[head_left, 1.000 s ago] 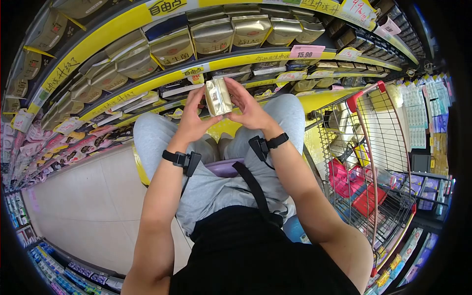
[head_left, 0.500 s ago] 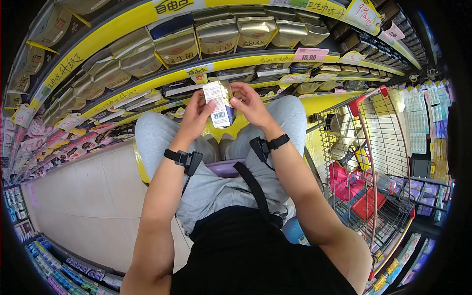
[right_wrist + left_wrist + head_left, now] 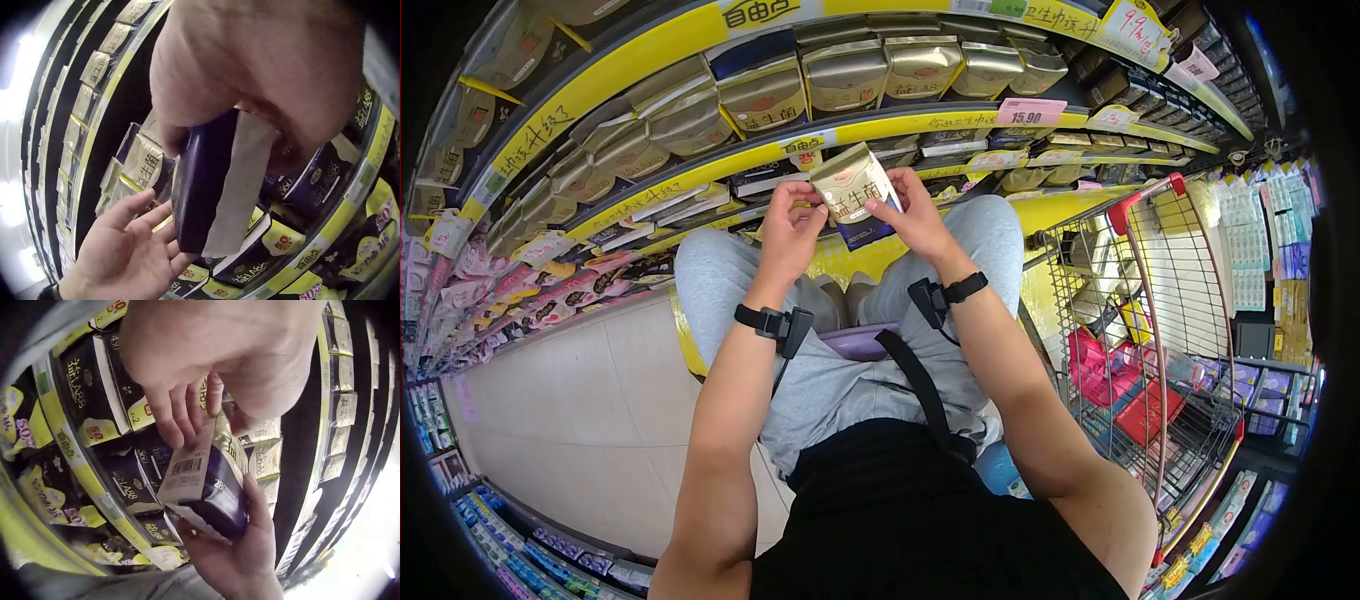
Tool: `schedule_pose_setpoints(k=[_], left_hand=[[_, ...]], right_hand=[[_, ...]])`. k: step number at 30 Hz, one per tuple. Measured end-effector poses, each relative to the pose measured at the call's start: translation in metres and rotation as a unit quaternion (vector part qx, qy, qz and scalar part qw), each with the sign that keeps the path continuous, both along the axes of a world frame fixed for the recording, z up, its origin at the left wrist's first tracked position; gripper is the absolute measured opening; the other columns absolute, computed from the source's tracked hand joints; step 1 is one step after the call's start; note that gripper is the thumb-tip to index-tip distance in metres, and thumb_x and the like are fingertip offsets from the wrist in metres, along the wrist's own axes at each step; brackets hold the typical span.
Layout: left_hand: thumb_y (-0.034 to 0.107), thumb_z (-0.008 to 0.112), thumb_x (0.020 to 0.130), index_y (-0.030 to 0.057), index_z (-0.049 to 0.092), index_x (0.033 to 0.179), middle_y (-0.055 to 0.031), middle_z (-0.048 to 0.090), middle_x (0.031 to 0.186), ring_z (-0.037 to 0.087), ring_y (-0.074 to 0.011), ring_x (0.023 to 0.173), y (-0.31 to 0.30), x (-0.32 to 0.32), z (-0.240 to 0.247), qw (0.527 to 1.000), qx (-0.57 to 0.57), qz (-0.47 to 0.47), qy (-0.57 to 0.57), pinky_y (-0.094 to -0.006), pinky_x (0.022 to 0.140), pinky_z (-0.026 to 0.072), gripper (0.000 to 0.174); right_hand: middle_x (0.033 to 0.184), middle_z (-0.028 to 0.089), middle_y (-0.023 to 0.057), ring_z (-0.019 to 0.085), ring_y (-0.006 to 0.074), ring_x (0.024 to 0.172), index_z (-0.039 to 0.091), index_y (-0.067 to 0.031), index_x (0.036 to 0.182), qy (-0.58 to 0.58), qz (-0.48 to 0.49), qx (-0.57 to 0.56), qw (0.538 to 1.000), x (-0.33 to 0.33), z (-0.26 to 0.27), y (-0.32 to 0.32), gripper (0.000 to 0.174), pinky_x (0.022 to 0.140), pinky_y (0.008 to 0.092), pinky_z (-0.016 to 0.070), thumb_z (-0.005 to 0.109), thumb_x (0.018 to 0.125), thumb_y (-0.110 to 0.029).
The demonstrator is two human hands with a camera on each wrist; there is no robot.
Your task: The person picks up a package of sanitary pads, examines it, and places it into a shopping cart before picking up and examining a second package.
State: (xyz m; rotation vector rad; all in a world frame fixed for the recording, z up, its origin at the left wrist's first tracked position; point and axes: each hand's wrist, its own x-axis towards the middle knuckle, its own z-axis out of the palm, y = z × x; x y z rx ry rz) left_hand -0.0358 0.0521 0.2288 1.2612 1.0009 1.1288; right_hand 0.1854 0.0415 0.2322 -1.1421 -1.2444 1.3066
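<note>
A gold and navy pack of sanitary pads is held up before the knees, its printed gold front facing up in the head view. My right hand grips its right side, thumb on the front. In the right wrist view that hand covers the pack's upper part, above the navy side and pale edge. My left hand is at the pack's left edge. Its palm and loosely extended fingers show in the right wrist view, fingertips at the pack and thumb apart. The left wrist view shows a white barcode panel.
Curved shelves with yellow edge strips carry rows of gold packs in front. A wire shopping cart with a pink bag and a red item stands at right. Tiled floor lies to the left.
The pack has turned in the hands: first its gold end faced up, then its white barcode side, now its printed gold front. The left thumb has come off the barcode side.
</note>
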Motion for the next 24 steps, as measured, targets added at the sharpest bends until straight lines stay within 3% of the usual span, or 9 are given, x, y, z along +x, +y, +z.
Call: schedule_pose_setpoints(k=[5, 8, 10, 13, 16, 19, 21, 23, 24], left_hand=[[0.014, 0.073, 0.092, 0.0035, 0.048, 0.129, -0.0099, 0.058, 0.12, 0.064, -0.0148, 0.095, -0.004, 0.001, 0.015, 0.995, -0.087, -0.017, -0.041, -0.027, 0.08, 0.0536, 0.046], [0.018, 0.078, 0.088, 0.0029, 0.047, 0.133, -0.0108, 0.058, 0.125, 0.065, -0.0178, 0.1, -0.009, 0.0, 0.012, 0.997, -0.051, -0.046, -0.021, -0.0308, 0.084, 0.0543, 0.057], [0.021, 0.081, 0.086, 0.0021, 0.046, 0.135, -0.0114, 0.058, 0.128, 0.064, -0.0191, 0.105, -0.012, -0.001, 0.012, 0.996, -0.026, -0.083, 0.005, -0.0328, 0.087, 0.0541, 0.063], [0.021, 0.084, 0.082, 0.0009, 0.049, 0.133, -0.0127, 0.059, 0.129, 0.062, -0.0186, 0.111, -0.014, 0.001, 0.021, 0.991, -0.046, -0.125, 0.015, -0.034, 0.091, 0.0529, 0.065], [0.021, 0.081, 0.085, 0.0006, 0.051, 0.132, -0.0151, 0.054, 0.137, 0.06, -0.0199, 0.115, -0.014, 0.003, 0.011, 0.994, -0.026, -0.088, -0.059, -0.0344, 0.095, 0.0511, 0.059], [0.023, 0.078, 0.089, 0.0004, 0.046, 0.136, -0.0154, 0.049, 0.14, 0.058, -0.0206, 0.116, -0.011, 0.004, 0.004, 0.986, 0.136, -0.043, 0.084, -0.0346, 0.098, 0.0491, 0.061], [0.024, 0.075, 0.091, 0.0004, 0.04, 0.14, -0.0144, 0.047, 0.139, 0.057, -0.0206, 0.116, -0.01, -0.002, 0.008, 0.936, 0.24, -0.016, 0.258, -0.0347, 0.099, 0.0483, 0.065], [0.022, 0.073, 0.093, 0.0015, 0.034, 0.143, -0.0126, 0.048, 0.133, 0.056, -0.0198, 0.114, -0.01, -0.004, 0.009, 0.951, 0.209, -0.013, 0.229, -0.0342, 0.098, 0.0484, 0.067], [0.02, 0.071, 0.095, 0.0025, 0.031, 0.144, -0.0116, 0.049, 0.128, 0.057, -0.0192, 0.112, -0.01, -0.002, 0.008, 0.988, 0.124, -0.019, 0.095, -0.0337, 0.096, 0.0488, 0.066]], right_hand=[[0.115, 0.056, 0.0053, 0.053, 0.0113, 0.109, 0.048, -0.004, 0.121, 0.075, 0.033, 0.047, 0.996, -0.001, -0.002, -0.002, 0.031, 0.094, 0.0285, 0.0449, 0.064, 0.099, -0.019], [0.113, 0.053, 0.0034, 0.051, 0.011, 0.106, 0.047, -0.0075, 0.122, 0.257, 0.125, -0.067, 0.956, 0.001, 0.002, -0.005, 0.032, 0.091, 0.0279, 0.0444, 0.065, 0.097, -0.014], [0.113, 0.053, 0.0036, 0.053, 0.0146, 0.107, 0.047, -0.0064, 0.127, 0.092, 0.099, -0.003, 0.991, -0.006, -0.01, -0.004, 0.037, 0.092, 0.031, 0.0458, 0.066, 0.098, -0.02], [0.122, 0.055, 0.0079, 0.053, 0.0166, 0.116, 0.047, -0.0035, 0.132, -0.096, 0.033, 0.015, 0.995, -0.012, -0.017, -0.01, 0.04, 0.099, 0.0344, 0.0455, 0.064, 0.101, -0.022], [0.119, 0.059, 0.0077, 0.057, 0.0189, 0.11, 0.052, -0.0032, 0.13, 0.056, 0.089, -0.012, 0.994, -0.013, -0.006, -0.007, 0.041, 0.097, 0.0339, 0.0473, 0.066, 0.099, -0.026], [0.116, 0.063, 0.0047, 0.059, 0.0152, 0.106, 0.056, -0.0049, 0.127, 0.153, 0.128, -0.108, 0.974, -0.009, -0.002, -0.007, 0.033, 0.095, 0.032, 0.0476, 0.06, 0.103, -0.027], [0.113, 0.064, 0.0019, 0.059, 0.013, 0.105, 0.058, -0.0064, 0.125, 0.2, 0.098, -0.105, 0.969, -0.002, -0.01, -0.002, 0.028, 0.094, 0.0309, 0.0476, 0.054, 0.105, -0.027], [0.109, 0.064, -0.0005, 0.059, 0.0096, 0.101, 0.059, -0.0093, 0.122, 0.225, 0.072, -0.091, 0.968, 0.001, -0.005, -0.001, 0.024, 0.09, 0.0281, 0.0486, 0.047, 0.108, -0.025], [0.107, 0.064, -0.0007, 0.059, 0.0087, 0.096, 0.059, -0.0093, 0.12, 0.237, 0.068, -0.098, 0.964, 0.002, -0.003, -0.002, 0.023, 0.085, 0.027, 0.0489, 0.047, 0.108, -0.025]])
